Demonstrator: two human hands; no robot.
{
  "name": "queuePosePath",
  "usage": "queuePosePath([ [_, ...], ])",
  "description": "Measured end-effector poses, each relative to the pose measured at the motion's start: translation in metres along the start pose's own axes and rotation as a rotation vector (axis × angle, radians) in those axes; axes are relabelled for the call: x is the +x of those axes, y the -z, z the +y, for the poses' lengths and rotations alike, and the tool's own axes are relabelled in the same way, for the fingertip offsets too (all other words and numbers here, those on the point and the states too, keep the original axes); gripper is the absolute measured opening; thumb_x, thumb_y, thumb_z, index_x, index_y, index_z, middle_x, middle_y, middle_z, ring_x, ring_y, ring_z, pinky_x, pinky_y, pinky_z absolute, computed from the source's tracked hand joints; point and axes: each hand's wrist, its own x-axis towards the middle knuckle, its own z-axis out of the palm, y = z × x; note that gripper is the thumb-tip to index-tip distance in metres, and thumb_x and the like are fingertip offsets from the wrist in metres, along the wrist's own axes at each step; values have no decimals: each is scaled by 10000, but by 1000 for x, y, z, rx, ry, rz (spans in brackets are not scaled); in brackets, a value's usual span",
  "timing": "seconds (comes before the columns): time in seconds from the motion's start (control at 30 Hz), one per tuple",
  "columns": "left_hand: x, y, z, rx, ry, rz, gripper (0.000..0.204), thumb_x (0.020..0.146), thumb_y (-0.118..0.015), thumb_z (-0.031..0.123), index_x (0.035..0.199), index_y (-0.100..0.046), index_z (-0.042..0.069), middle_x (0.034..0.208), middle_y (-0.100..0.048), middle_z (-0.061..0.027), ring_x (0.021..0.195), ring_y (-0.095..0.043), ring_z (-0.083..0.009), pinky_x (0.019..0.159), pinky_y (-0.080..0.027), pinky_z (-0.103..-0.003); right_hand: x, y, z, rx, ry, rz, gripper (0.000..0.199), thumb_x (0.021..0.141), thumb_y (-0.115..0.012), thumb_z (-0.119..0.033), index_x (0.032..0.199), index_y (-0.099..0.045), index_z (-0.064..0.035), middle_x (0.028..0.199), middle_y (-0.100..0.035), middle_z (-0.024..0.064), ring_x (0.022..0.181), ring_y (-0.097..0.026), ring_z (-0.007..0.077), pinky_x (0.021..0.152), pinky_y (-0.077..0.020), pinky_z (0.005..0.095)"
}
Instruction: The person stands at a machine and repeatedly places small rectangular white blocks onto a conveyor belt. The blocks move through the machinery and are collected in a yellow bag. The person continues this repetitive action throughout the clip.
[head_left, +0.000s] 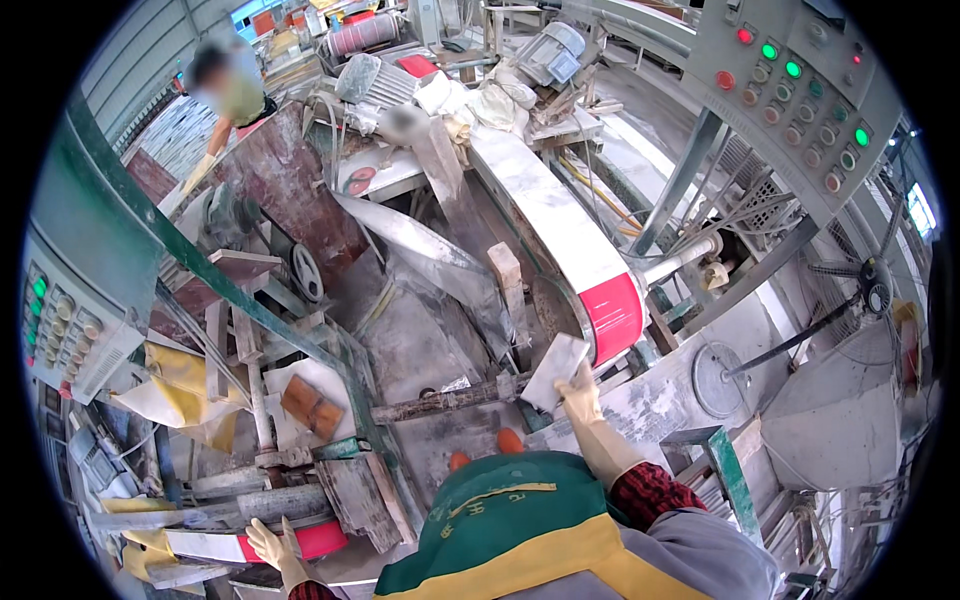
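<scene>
Both my hands wear cream gloves. My right hand (580, 398) grips the right edge of a pale rectangular slab (552, 374), tilted beside the rounded red end of a long red-and-white machine cover (550, 220). At the lower left, my left hand (270, 546) holds nothing and has its fingers apart. It is at a second red-and-white cover (205, 545); whether it touches that cover I cannot tell. A green and yellow apron (500, 530) covers my front, with orange shoe tips (510, 440) showing beyond it.
Control panels with lit buttons stand at the upper right (790, 90) and far left (70, 330). A green frame bar (240, 300) crosses the left side. A brown block (311, 406) lies near it. At the upper left, another person (235, 95) reaches toward a reddish slab (290, 190).
</scene>
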Motion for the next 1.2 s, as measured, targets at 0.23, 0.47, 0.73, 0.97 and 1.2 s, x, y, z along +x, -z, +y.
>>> queuePosePath([
  [0.23,-10,-5,-2,-29,-38,66,854,765,-626,533,1411,-227,143,1436,-244,-214,1303,-235,-416,1022,-278,-537,112,41,6,-43,211,471,729,754,-551,28,1414,-279,-119,1170,-537,133,970,-572,241,759,-504,349],
  [0.47,-14,4,6,-37,-4,-35,845,768,-645,483,1413,-220,140,1469,-194,-188,1330,-197,-412,1053,-238,-517,170,67,19,-108,-28,583,688,735,-569,36,1360,-349,-146,1196,-523,141,1002,-570,289,750,-505,369],
  [0.73,-21,-2,6,-22,23,-8,880,746,-663,499,1415,-221,138,1467,-202,-197,1329,-198,-415,1049,-238,-524,169,41,-1,-94,-134,599,649,754,-545,-49,1364,-329,-95,1182,-567,189,979,-593,291,814,-467,346],
  [0.97,-22,-1,22,-4,15,3,880,757,-646,514,1425,-209,145,1478,-182,-192,1345,-176,-410,1068,-214,-516,189,68,12,-339,-208,602,674,777,-524,-110,1402,-282,-179,1205,-551,178,1015,-573,308,812,-463,357],
  [1.2,-37,11,30,-15,47,-19,879,758,-644,511,1426,-209,140,1487,-162,-192,1351,-159,-410,1077,-194,-512,167,43,-40,-524,-426,399,689,849,-568,-293,1372,-179,-71,618,-615,164,416,-590,274,395,-499,379],
])
